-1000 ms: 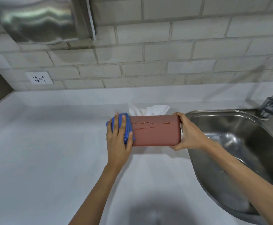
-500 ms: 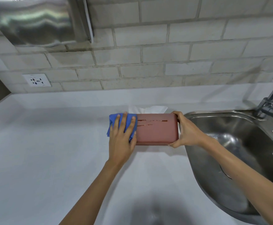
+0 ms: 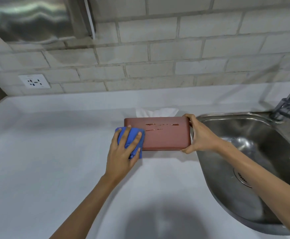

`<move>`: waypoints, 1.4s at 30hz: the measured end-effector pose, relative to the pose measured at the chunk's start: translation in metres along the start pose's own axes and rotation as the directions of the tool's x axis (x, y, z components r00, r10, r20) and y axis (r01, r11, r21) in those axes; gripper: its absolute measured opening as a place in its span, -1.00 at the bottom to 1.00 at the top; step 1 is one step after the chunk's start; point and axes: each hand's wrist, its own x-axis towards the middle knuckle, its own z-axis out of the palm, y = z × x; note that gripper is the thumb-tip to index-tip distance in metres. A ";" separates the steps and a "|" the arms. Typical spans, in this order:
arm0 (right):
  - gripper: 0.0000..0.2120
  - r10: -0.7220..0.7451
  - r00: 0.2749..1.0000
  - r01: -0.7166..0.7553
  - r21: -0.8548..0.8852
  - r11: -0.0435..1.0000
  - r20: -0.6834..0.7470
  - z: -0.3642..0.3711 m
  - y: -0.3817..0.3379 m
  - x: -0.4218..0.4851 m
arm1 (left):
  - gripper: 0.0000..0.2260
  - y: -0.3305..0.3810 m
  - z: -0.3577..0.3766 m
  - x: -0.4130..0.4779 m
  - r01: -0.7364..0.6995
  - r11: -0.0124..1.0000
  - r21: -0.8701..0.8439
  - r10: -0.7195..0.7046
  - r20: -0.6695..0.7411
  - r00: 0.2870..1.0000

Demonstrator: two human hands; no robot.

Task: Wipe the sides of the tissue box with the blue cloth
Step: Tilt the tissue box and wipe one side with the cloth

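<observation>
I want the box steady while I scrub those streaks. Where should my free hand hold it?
Clamp the tissue box by its short right end, coming from the sink side, as the right hand does; that probably braces it against the blue cloth pushing from the left.

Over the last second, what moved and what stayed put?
The left hand slid the blue cloth from the tissue box's left end around onto the near face, lower down. No new grasp or release. The right hand still clamps the right end, the dark streaks remain unwiped, and the box sits on the counter beside the sink.
</observation>
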 end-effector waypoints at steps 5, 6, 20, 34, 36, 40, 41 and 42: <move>-0.06 0.005 1.000 -0.005 -0.015 1.000 0.012 0.001 0.000 0.000 | -0.63 0.010 -0.003 0.049 0.138 0.989 -0.046 -0.141 -0.057 0.988; -0.06 0.006 1.000 -0.006 -0.023 1.000 0.018 0.000 0.000 0.001 | -0.63 0.015 0.000 0.056 0.132 0.991 -0.024 -0.134 -0.072 0.988; -0.07 0.023 1.000 -0.023 -0.005 1.000 0.018 0.000 0.000 0.003 | -0.64 0.032 0.003 0.056 -0.014 1.000 0.027 0.015 -0.033 0.999; -0.12 0.051 0.998 -0.051 0.019 0.999 0.023 -0.001 -0.005 0.001 | -0.65 0.043 0.004 0.058 -0.041 0.999 0.023 0.042 -0.015 0.999; -0.12 0.049 0.998 -0.049 0.013 0.999 0.032 -0.002 -0.005 0.002 | -0.66 0.041 0.006 0.037 -0.178 0.984 0.023 0.177 0.037 0.983; -0.12 0.043 0.999 -0.043 0.013 0.999 0.029 -0.001 -0.004 0.002 | -0.66 0.010 -0.004 0.010 -0.265 0.963 0.055 0.262 0.055 0.964; -0.12 0.042 0.999 -0.042 0.018 0.999 0.028 0.000 -0.004 0.002 | -0.67 0.006 -0.006 0.015 -0.202 0.977 0.072 0.201 0.021 0.979; -0.12 0.040 0.999 -0.041 0.022 0.999 0.030 0.001 -0.004 0.002 | -0.67 0.006 -0.007 0.025 -0.126 0.989 0.081 0.128 -0.017 0.992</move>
